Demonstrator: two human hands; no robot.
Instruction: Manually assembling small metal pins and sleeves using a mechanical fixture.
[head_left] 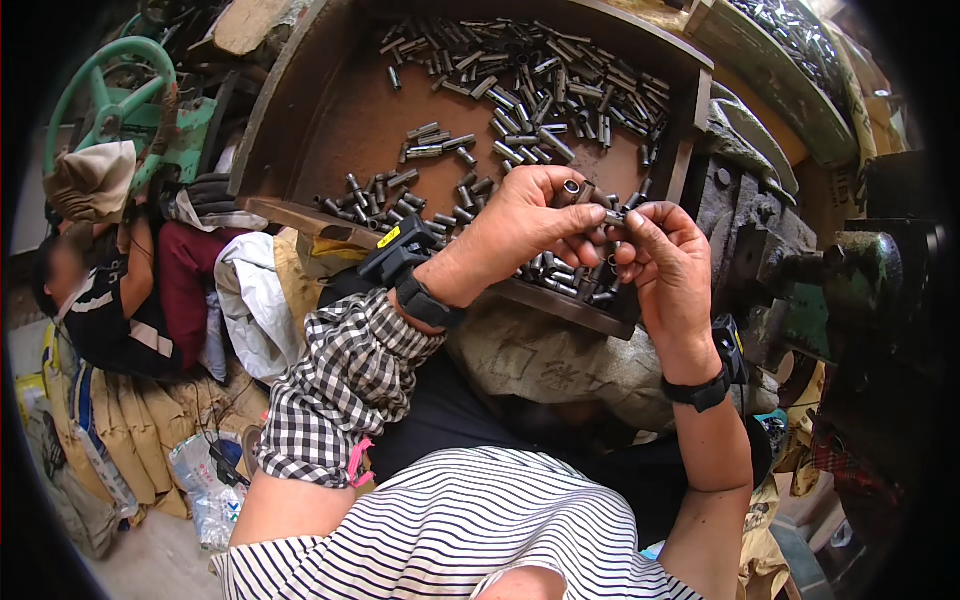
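Both hands meet over the near right part of a shallow brown tray (335,130). My left hand (520,225) is closed around a few short metal tubes; the open end of one tube (571,187) sticks up above the thumb. Between the two hands sits a small metal cylinder (614,217), pinched by the left thumb and fingers on one side and by the fingertips of my right hand (672,260) on the other. Whether it is one piece or two joined pieces is hidden by the fingers. Loose metal tubes (555,275) lie just below the hands.
Many more metal tubes (570,85) are heaped at the tray's far side. A dark machine (800,260) stands close on the right. At the left, another person (120,290) works near a green handwheel (105,110). A pale sack (540,355) lies under the tray's near edge.
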